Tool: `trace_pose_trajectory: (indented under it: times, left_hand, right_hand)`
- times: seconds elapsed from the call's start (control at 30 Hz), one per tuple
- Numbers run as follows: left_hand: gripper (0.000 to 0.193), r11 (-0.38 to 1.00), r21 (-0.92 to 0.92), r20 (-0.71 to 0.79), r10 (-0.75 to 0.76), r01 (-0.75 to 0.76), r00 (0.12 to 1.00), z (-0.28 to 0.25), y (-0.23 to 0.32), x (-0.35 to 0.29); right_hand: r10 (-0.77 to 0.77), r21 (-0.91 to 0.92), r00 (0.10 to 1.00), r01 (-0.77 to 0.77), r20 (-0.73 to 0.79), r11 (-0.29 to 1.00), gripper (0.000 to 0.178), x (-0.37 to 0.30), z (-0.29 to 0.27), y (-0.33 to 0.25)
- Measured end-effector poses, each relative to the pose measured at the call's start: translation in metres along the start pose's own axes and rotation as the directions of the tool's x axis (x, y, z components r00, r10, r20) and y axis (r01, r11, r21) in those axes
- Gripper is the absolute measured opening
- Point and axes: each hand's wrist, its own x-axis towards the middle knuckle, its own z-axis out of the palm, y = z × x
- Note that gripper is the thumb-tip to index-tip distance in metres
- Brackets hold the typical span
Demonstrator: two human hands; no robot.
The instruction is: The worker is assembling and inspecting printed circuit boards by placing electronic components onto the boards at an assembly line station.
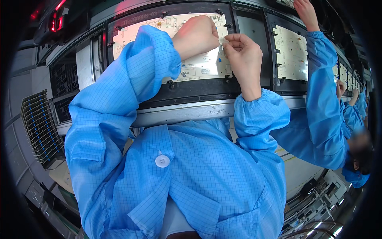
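A cream-coloured circuit board (137, 30) with small components lies in a black carrier frame (159, 97), held by black clips round its edge. Over the board's upper middle is my left hand (197, 36), back upward and fingers curled down; its fingertips and anything in them are hidden. My right hand (246, 55) is at the board's right edge, thumb and forefinger drawn together in a pinch. Whatever sits between those fingertips is too small to make out. A small blue component (220, 60) stands on the board just left of my right hand.
A metal rail (187, 113) runs along the near side. To the right, a second board (292, 55) lies in its own carrier, with a co-worker's blue sleeve (320, 51) beside it. A rack of stacked boards (38, 127) stands at left; red lights (57, 24) glow upper left.
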Motion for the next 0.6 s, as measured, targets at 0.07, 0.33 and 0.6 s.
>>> trace_pose_trajectory:
  times: [0.07,0.33,0.6]
  left_hand:
    - [0.012,1.000,0.024,-0.013,-0.004,0.004,1.000,0.003,0.002,0.003]
    - [0.019,0.974,0.215,-0.007,-0.075,0.075,0.997,0.015,0.010,0.021]
    - [0.020,0.975,0.217,-0.043,-0.035,0.043,0.998,0.014,0.022,0.015]
  right_hand:
    - [0.028,0.004,1.000,-0.028,0.007,1.000,0.019,0.001,-0.002,-0.004]
    - [0.045,-0.024,0.999,-0.045,0.020,0.999,0.019,0.003,-0.006,0.004]
    - [0.004,-0.103,0.999,-0.008,-0.035,0.995,0.022,0.005,-0.004,0.006]
